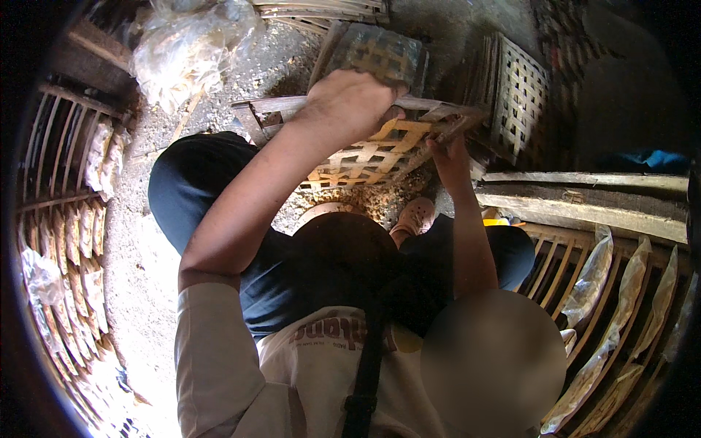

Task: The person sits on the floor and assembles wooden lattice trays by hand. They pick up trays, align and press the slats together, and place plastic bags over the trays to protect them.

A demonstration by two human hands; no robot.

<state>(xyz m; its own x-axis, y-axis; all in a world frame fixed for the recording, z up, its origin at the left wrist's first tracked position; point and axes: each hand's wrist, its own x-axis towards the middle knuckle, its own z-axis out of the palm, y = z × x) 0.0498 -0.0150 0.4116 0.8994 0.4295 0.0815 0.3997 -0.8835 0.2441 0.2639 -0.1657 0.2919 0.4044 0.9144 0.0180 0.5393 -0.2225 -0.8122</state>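
- Woven tray (355, 158): tilted in front of you, above your feet; flat tan strips crossed in an open lattice, edged with wood.
- Left hand (356, 99): yours, closed over the upper rim.
- Right hand (448, 152): yours, gripping the right corner.

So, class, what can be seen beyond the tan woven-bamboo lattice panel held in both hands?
Beyond the panel, the upper part of a dark-grey rectangular piece with tan woven strips shows. The bare left hand and the panel hide its lower part.
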